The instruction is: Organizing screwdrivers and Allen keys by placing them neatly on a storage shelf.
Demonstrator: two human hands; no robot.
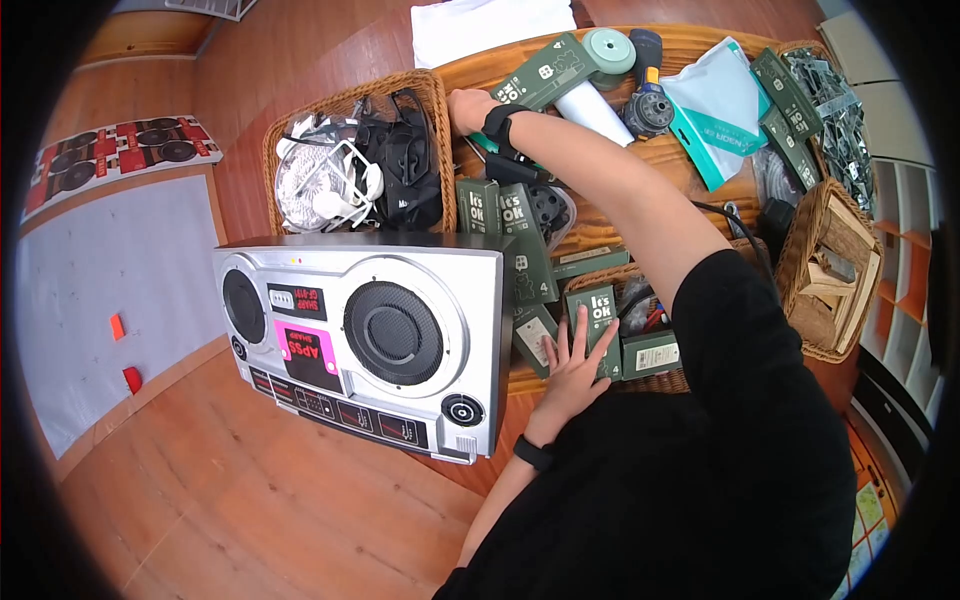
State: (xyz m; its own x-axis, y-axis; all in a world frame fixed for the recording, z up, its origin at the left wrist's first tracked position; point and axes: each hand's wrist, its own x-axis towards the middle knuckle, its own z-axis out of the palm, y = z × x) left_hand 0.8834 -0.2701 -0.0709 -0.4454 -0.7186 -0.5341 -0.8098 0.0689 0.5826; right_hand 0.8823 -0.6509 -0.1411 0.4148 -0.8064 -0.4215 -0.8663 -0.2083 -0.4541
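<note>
My left hand [574, 367] lies with spread fingers on an upright dark green carton [598, 322], in front of a small wicker basket [654, 381]. More green cartons [535, 247] stand and lean to the left of that hand. My right arm stretches across the wooden table, and my right hand [470, 112] is at the right rim of a larger wicker basket [448, 150]. Its fingertips are hidden, so whether it grips the rim is unclear. Inside that basket are white wire-framed parts [330, 180] and black straps [409, 150].
A silver boombox-style case [360, 330] stands at the left front. Behind my right arm are a green carton [547, 71], a mint round container [609, 51], a white roll [594, 112], a power tool [649, 105] and a teal-edged pouch [716, 112]. Baskets of metal parts [832, 120] and wood [832, 270] line the right.
</note>
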